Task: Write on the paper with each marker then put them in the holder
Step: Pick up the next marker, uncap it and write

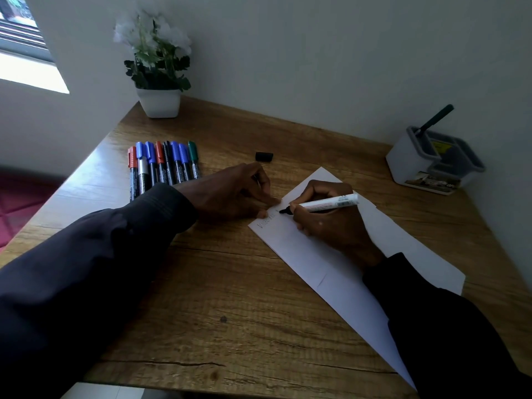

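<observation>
Wooden desk (230, 283) carries the paper (316, 272). Right hand (331, 226) grips a white marker (331, 202), tip on the sheet just beside the left hand (236, 194), whose fingertips (273, 200) press the paper's edge, grasping nothing. Beyond those fingers lie a black cap (264, 156) and capped markers (164, 165); the holder (403, 162) stands well beyond the right knuckles.

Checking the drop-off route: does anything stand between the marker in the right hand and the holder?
Nothing visible does. Between the marker in the right hand and the holder lie only paper and bare table. The black cap lies off to the left; a dark pen already leans in the holder.
</observation>
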`<state>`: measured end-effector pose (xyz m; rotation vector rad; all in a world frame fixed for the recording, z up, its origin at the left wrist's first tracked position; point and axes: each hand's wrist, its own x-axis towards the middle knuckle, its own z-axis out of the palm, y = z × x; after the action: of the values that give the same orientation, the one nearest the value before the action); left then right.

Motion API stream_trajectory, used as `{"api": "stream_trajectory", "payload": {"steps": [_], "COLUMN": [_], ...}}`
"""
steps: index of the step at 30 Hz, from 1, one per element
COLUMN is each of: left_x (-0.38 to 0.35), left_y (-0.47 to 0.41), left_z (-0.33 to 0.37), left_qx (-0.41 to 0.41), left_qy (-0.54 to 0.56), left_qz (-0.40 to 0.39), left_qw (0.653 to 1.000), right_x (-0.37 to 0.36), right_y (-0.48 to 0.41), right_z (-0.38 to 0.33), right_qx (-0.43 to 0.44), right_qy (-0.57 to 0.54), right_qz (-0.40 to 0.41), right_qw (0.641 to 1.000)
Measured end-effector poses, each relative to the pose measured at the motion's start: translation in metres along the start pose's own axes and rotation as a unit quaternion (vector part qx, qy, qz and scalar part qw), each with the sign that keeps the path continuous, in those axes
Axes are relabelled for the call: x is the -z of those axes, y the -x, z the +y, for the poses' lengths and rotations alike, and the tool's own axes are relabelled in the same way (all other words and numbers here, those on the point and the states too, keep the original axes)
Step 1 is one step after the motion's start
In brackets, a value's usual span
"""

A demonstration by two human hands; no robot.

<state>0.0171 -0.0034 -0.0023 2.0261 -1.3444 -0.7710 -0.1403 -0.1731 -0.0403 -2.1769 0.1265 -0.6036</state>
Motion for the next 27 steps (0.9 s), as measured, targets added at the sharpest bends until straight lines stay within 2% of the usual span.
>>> {"api": "stream_trajectory", "payload": {"steps": [22,27], "left_x": [-0.0001,0.0], "left_y": [-0.003,-0.0042], "left_z": [-0.0034,-0.0077], "left_qx": [-0.005,-0.011], "left_qy": [0.003,0.009], "left_qz": [0.005,0.008], "left_qw": [1.0,1.0], "right_x": [0.0022,-0.0005], "right_y": [0.0002,0.0004], "right_z": [-0.0022,-0.0037], "right_qx": [-0.071,-0.047], "right_qy": [-0.037,-0.027], "right_qz": [0.0,0.007], "right_qw": [0.997,0.998]}}
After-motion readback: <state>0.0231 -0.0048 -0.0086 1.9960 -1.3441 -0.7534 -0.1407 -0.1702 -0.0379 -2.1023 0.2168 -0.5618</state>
